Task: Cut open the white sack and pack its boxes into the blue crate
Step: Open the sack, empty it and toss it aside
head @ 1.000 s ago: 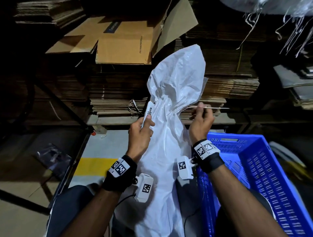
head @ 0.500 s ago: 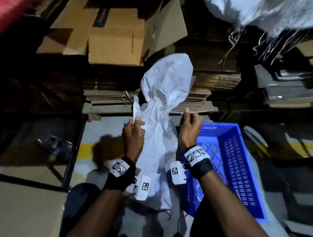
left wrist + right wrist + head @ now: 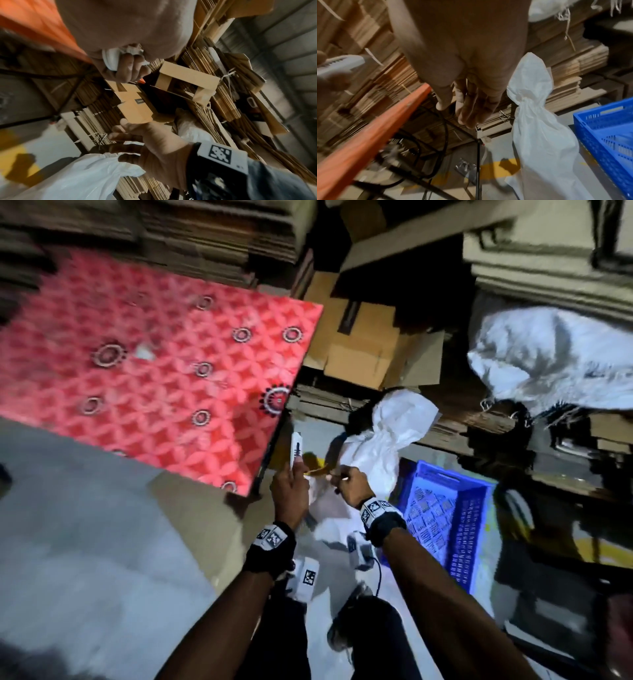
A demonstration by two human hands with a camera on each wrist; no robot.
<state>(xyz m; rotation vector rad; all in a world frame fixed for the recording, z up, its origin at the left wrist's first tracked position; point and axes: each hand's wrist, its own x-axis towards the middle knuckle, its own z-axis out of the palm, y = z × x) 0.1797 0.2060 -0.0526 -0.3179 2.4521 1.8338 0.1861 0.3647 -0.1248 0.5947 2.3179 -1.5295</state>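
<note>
The white sack [image 3: 387, 436] stands on the floor with its neck still gathered, beside the blue crate [image 3: 442, 518]; both also show in the right wrist view, sack [image 3: 534, 108] and crate [image 3: 607, 135]. My left hand [image 3: 294, 474] grips a white cutter [image 3: 296, 448], held upright left of the sack. In the left wrist view the cutter [image 3: 111, 60] sits in my curled fingers. My right hand [image 3: 342, 479] pinches a thin pale tie strip [image 3: 327, 474] just in front of the sack. Neither hand holds the sack. No boxes show.
A red patterned table top [image 3: 137, 371] fills the left, its orange edge [image 3: 376, 121] close to my hands. Stacked flat cardboard [image 3: 359, 347] lines the back. Another white sack [image 3: 548, 364] lies on the right shelf. Black cables [image 3: 419, 155] hang under the table.
My hands have come off the sack's neck and moved left, the right one keeping the tie strip. The head view has swung left and up over the red table.
</note>
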